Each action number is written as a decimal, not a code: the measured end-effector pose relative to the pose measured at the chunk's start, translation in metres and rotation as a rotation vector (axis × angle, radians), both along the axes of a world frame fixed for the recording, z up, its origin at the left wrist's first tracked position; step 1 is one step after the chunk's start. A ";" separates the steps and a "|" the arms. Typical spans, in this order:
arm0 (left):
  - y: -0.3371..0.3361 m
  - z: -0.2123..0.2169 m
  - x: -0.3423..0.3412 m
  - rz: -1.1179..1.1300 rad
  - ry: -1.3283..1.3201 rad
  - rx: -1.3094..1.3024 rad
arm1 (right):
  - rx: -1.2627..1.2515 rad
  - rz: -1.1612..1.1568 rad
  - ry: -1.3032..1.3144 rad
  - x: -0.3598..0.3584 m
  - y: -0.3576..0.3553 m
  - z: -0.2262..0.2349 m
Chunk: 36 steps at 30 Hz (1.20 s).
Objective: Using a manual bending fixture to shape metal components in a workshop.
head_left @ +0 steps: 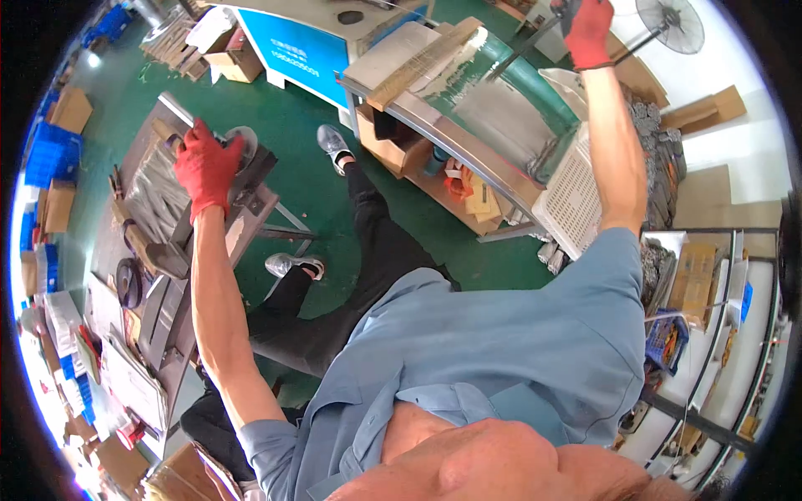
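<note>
My left hand (pixel 207 167), in a red glove, reaches out over the workbench at the left. Its fingers are curled, and what they grip is hidden. Beside it are a round silvery piece (pixel 243 144) and a pale metal bar (pixel 175 108). A bundle of thin greyish strips (pixel 154 188) lies near it on the bench. My right hand (pixel 588 32), also red-gloved, is raised at the upper right. It is closed round a dark-handled tool with a long dark shaft (pixel 525 52), above a greenish transparent sheet (pixel 493 117) on the other table.
A wooden strip (pixel 426 63) lies along that table. Its lower shelf holds cardboard boxes (pixel 393 154); a white perforated crate (pixel 572 200) stands at its side. A fan (pixel 671 23) is at upper right. Blue bins (pixel 54 154) line the far left. A blue panel (pixel 296 58) stands ahead.
</note>
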State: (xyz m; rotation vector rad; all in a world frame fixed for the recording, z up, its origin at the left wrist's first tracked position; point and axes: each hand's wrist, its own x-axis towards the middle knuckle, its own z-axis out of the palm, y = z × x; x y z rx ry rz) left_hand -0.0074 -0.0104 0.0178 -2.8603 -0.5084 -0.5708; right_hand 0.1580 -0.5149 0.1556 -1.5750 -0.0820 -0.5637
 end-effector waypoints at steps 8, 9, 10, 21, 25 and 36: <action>-0.114 0.055 -0.021 -0.529 -0.476 -0.700 | 0.366 0.864 0.010 -0.010 0.146 0.054; -0.127 0.051 -0.023 -0.578 -0.550 -0.689 | 0.394 0.964 0.054 -0.012 0.173 0.052; -0.138 0.041 -0.020 -0.635 -0.627 -0.702 | 0.399 1.047 0.110 -0.014 0.201 0.050; -0.062 0.041 -0.107 -0.406 -0.692 -1.467 | 0.233 1.686 0.179 -0.075 0.364 0.038; -0.013 0.044 -0.132 -0.366 -0.765 -1.304 | -0.692 1.502 -0.730 -0.091 0.388 0.073; 0.048 0.039 -0.123 -0.377 -0.770 -1.039 | -0.691 1.238 -0.846 -0.173 0.468 0.121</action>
